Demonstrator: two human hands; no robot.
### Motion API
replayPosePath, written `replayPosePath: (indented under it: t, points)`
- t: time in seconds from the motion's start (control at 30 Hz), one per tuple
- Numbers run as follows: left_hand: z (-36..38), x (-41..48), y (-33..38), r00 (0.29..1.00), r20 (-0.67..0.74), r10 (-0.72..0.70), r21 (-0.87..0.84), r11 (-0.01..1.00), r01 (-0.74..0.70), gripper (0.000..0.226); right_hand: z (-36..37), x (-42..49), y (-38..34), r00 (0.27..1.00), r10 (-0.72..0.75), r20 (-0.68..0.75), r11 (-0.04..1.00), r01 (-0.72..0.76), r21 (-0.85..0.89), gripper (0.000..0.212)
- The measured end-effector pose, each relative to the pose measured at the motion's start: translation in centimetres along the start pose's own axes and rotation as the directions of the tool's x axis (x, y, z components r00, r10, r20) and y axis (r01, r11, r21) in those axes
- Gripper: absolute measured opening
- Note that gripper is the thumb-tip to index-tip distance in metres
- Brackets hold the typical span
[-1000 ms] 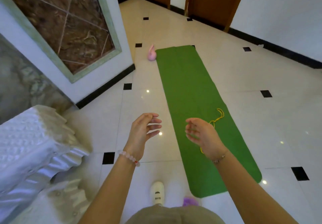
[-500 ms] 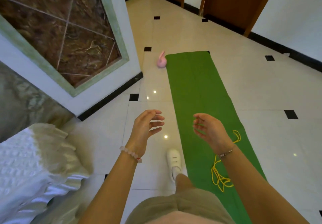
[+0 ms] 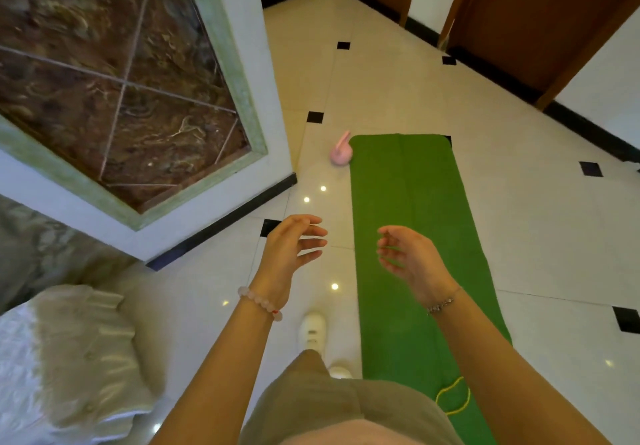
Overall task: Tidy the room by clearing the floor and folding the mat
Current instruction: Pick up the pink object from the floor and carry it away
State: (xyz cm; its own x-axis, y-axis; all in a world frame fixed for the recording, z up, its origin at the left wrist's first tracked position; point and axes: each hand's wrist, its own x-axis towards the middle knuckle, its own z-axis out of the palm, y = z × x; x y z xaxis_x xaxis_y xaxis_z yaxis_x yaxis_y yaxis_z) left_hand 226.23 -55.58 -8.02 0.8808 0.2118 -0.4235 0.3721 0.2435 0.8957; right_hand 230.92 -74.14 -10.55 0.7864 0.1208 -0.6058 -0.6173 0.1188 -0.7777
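A glossy, polished tile floor (image 3: 540,222) is seen, with light spots mirrored in it. The green mat (image 3: 405,209) looks matt. Satiny, ruffled cloth (image 3: 86,351) and brown wooden doors (image 3: 512,18) are shown.

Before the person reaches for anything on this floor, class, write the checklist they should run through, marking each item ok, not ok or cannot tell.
1. Hands free: the left hand and the right hand hold nothing. Ok.
2. Mat surface clear for folding: a yellow cord lies on the near end of the green mat. Not ok.
3. Floor cleared: a pink object sits beside the mat's far left corner. Not ok.
4. Mat lying flat, with no folds: ok.
5. Feet off the mat: the white shoe stands on the floor beside it, ok; the other foot is hidden, cannot tell.
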Motion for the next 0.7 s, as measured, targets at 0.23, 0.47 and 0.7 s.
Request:
replayPosePath:
  t: [0.23,0.47,0.7]
  points:
    - [1.4,13.9,4.7,0.997,0.053,-0.051,0.011,0.999,0.05,0.022,2.1,11.5,-7.5,0.998,-0.029,-0.058,1.0,0.029,0.002,0.015]
    - [1.4,28.9,12.0,0.994,0.084,-0.067,0.033,0.997,0.065,0.02,5.9,22.9,-16.0,0.993,-0.031,-0.11,1.0,0.031,-0.002,0.02]
    - [1.4,39.1,16.2,0.993,0.071,-0.098,0.046,0.994,0.095,0.02,7.8,30.8,-20.4,0.986,0.018,-0.165,0.997,-0.005,0.074,0.017]
